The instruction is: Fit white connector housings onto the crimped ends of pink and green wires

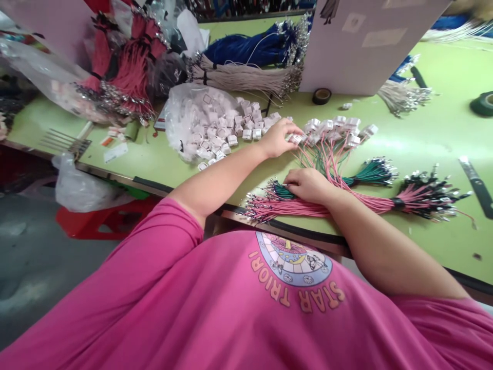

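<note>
Left hand (pixel 277 137) pinches one connector (pixel 295 137); right hand (pixel 308 184), apart, rests on one wire bundle (pixel 277 208) (grip unclear).

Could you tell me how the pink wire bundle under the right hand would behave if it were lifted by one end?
Probably floppy: the pink wire bundle is thin strands that curve along the table, so the free end would droop. It is banded only near the dark tie, so loose ends may fan out. Likely light.
</note>
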### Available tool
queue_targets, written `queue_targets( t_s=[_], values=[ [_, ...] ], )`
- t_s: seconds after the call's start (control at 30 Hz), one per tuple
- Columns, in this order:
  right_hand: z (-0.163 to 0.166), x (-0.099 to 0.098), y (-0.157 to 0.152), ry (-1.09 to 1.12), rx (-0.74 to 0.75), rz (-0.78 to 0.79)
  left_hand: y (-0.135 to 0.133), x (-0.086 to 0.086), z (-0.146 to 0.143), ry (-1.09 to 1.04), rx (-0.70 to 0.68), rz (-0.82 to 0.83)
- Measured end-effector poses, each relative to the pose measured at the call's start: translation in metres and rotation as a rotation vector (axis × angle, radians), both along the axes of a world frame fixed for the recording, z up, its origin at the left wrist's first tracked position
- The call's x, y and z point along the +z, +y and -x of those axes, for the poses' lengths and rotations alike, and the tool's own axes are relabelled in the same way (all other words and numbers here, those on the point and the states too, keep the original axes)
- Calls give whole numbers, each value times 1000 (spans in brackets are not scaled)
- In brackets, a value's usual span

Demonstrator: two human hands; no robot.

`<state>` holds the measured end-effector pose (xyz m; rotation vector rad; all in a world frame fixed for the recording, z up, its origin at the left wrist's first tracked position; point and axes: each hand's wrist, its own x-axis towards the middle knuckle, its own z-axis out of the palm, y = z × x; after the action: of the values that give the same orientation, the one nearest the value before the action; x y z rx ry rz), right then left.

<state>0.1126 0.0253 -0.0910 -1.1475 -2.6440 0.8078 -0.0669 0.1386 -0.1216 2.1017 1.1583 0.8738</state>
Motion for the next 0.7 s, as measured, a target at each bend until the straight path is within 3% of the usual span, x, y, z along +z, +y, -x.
queue_targets(
  t_s=[0.1,0.17,0.23,0.33,0.43,0.57,0.7],
  values=[
    [-5,-5,2,288,-231,113,-4,10,41,48,23,42],
    [-5,-6,3,415,-329,194,-10,16,82,143,176,-15],
    [-3,-6,3,473,-354,254,-14,17,122,227,301,-84],
    [0,-4,2,482,-364,249,-18,11,157,271,322,-86],
    [0,-1,-1,469,-374,209,-29,12,153,298,315,-62],
    [-1,3,-5,514,-405,183,-60,34,109,261,269,-44],
    [-3,6,-9,567,-446,156,-92,45,60,-180,68,322]
  ],
)
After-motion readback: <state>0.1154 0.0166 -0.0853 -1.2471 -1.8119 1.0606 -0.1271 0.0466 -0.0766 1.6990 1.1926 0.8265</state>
